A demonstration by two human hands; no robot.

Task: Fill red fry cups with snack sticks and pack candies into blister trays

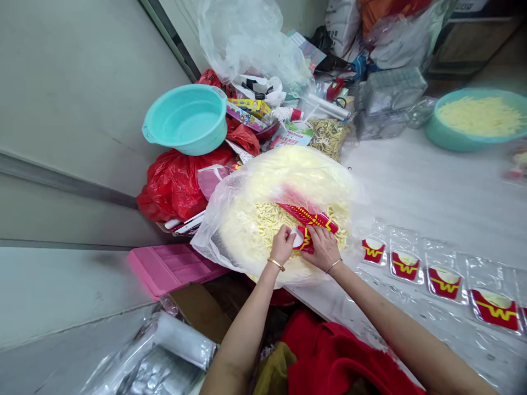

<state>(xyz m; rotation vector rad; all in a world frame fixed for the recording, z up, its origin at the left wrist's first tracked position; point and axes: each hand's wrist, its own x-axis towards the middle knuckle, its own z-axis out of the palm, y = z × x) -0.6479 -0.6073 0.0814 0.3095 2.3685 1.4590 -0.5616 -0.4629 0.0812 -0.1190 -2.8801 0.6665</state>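
A small red fries carton (pixel 305 239) with a yellow zigzag is between my two hands over a large clear plastic bag (pixel 214 219). My left hand (pixel 282 246) pinches its white end, fingertips pressed together. Around its other side my right hand (pixel 322 248) is closed, palm down. Pale yellow fry-shaped pieces (pixel 267 216) fill the bag. On them, just beyond my right hand, lies a nested stack of the same red cartons (pixel 307 215). My wrists each carry a thin bracelet.
Clear pouches with red cartons (pixel 405 269) line the white table (pixel 395 181) at right. A turquoise basin (pixel 185 123) sits on red bags (pixel 179 184) at left. Another basin (pixel 448 137) holds pale strips. A pink tray (pixel 168 269) juts out front left; packages crowd the back.
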